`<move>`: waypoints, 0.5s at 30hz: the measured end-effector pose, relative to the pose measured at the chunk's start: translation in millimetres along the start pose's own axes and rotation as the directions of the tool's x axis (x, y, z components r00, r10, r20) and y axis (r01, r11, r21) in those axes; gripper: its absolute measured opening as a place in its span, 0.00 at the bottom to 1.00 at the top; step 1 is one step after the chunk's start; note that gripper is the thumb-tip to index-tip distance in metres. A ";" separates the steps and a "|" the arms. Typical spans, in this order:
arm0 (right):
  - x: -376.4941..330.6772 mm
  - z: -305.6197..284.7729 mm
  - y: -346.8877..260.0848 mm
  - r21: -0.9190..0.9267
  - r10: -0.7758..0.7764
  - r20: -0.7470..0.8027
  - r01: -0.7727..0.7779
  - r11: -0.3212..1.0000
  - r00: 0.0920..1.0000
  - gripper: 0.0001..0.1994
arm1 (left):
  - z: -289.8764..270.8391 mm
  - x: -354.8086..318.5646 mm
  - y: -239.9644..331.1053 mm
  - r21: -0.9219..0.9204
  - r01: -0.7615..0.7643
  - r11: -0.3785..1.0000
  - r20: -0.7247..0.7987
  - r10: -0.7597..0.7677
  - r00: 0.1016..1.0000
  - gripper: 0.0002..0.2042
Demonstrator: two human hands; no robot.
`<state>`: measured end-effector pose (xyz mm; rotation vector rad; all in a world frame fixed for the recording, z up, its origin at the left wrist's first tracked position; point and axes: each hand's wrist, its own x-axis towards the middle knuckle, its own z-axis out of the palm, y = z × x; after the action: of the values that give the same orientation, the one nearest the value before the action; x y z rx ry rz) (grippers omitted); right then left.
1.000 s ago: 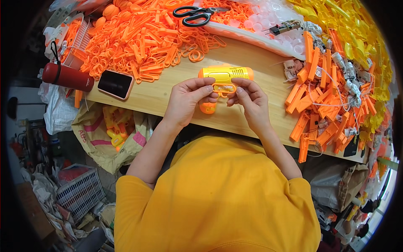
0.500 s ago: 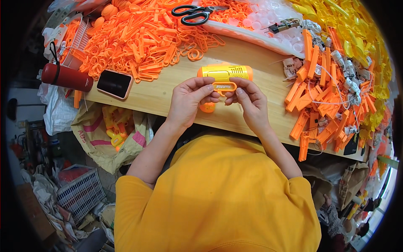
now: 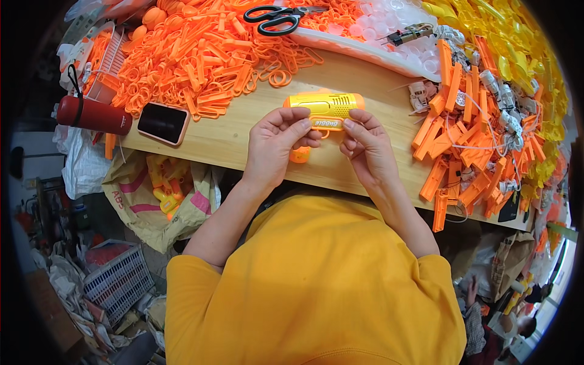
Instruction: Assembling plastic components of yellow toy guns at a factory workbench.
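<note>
Between the fingertips of both my hands is a small oblong orange plastic piece (image 3: 327, 123) with pale lettering on its face and a thin loop on its near side. My left hand (image 3: 272, 145) pinches its left end. At the right end, thumb and fingers of my right hand (image 3: 370, 141) are closed on it. Just beyond lies a yellow and orange plastic toy gun body (image 3: 322, 103), with slots and small holes on its side. Its orange lower part (image 3: 298, 154) shows beside my left fingers. Whether the piece touches the body cannot be made out.
Orange plastic parts (image 3: 182, 67) are heaped at the far left, with black-handled scissors (image 3: 277, 23) on them. A red bottle (image 3: 91, 114) and a phone (image 3: 163, 123) lie left. Orange parts with wiring (image 3: 468, 134) fill the right. A sack (image 3: 143, 210) hangs below the table edge.
The orange piece has tilted in my fingers, so its lettered face shows more fully and the loop sits lower. My right hand has shifted slightly right and turned.
</note>
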<state>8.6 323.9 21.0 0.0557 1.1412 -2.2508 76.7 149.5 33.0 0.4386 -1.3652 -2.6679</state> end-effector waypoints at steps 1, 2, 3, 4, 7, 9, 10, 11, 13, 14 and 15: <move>-1.1 3.1 1.8 0.047 -0.050 -0.014 0.050 0.998 0.999 0.09 | 4.6 -1.0 0.3 -0.072 -0.004 0.997 -0.024 0.002 1.000 0.08; -3.5 9.3 4.7 0.047 -0.049 -0.014 0.050 0.998 0.999 0.09 | 8.1 -1.7 -1.6 -0.071 -0.005 0.997 -0.025 0.003 1.000 0.08; -7.2 18.5 7.8 -0.160 -0.319 -0.036 0.310 0.937 0.947 0.11 | 11.5 -2.5 -3.7 -0.159 0.073 0.985 -0.014 -0.077 0.997 0.08; -9.6 23.3 8.9 -0.358 -0.566 -0.001 0.528 0.770 0.825 0.13 | 13.9 -4.0 -4.4 -0.243 0.150 0.958 0.004 -0.154 0.988 0.09; -5.1 13.3 14.0 -0.608 -0.748 0.458 0.783 0.132 0.481 0.18 | 20.3 -11.0 -3.4 -0.276 0.222 0.935 0.092 -0.204 0.975 0.08; -2.5 15.1 18.0 -0.554 -0.728 0.575 0.832 -0.011 0.373 0.20 | 21.5 -12.9 -3.7 -0.278 0.221 0.935 0.103 -0.199 0.975 0.09; -0.6 13.9 20.1 -0.555 -0.729 0.574 0.832 -0.011 0.373 0.20 | 21.3 -12.1 -3.8 -0.278 0.222 0.935 0.103 -0.200 0.974 0.09; 0.9 12.7 21.5 -0.541 -0.731 0.582 0.841 -0.022 0.356 0.21 | 20.4 -11.0 -3.2 -0.266 0.206 0.942 0.108 -0.183 0.977 0.10; 4.0 11.1 24.6 -0.529 -0.735 0.588 0.848 -0.033 0.338 0.21 | 16.9 -6.8 -1.3 -0.252 0.191 0.949 0.115 -0.167 0.979 0.11; 5.7 10.5 26.1 -0.533 -0.748 0.546 0.845 0.038 0.378 0.22 | 13.1 -2.2 0.0 -0.061 0.078 0.995 0.098 -0.071 0.993 0.11; 7.5 10.0 26.2 -0.532 -0.756 0.504 0.840 0.108 0.417 0.22 | 9.3 2.9 2.4 0.133 -0.040 0.990 0.101 0.027 0.995 0.12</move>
<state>18.7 301.1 6.3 -1.3777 2.3585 -2.2583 71.0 154.6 39.4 0.2974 -1.5733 -2.6123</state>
